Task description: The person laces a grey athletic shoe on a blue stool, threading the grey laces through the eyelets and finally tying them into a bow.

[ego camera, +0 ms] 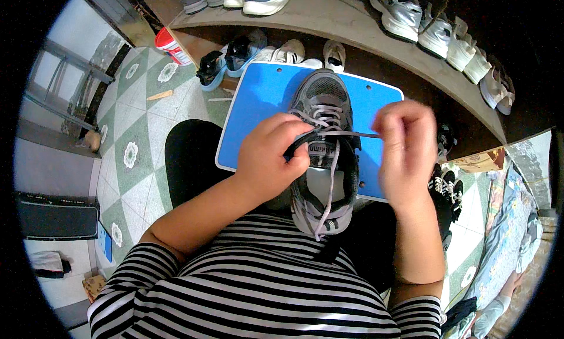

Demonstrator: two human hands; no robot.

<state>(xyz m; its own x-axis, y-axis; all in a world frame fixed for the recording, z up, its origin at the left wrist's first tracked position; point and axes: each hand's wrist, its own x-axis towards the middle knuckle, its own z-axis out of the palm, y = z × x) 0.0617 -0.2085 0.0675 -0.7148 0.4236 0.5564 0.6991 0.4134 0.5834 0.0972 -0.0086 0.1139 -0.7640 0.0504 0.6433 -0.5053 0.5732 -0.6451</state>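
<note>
A grey sneaker (324,92) rests on a blue board with white edging (260,88) across my lap, its toe pointing away from me. My left hand (275,156) pinches the left edge of the sneaker's collar, by the lace eyelets. One shoelace (348,134) runs taut to the right into the fingers of my right hand (407,149), which is slightly blurred. The other end of the lace (331,185) hangs loose over the shoe opening down to the heel. Part of the lacing near my left fingertips is hidden.
A curved shelf (335,24) ahead holds several shoes, among them silver sneakers (401,17). More shoes (244,53) stand beneath it. A red and white bucket (172,46) is on the tiled floor at left. Black shoes (447,187) lie right of my leg, near a patterned cloth (502,233).
</note>
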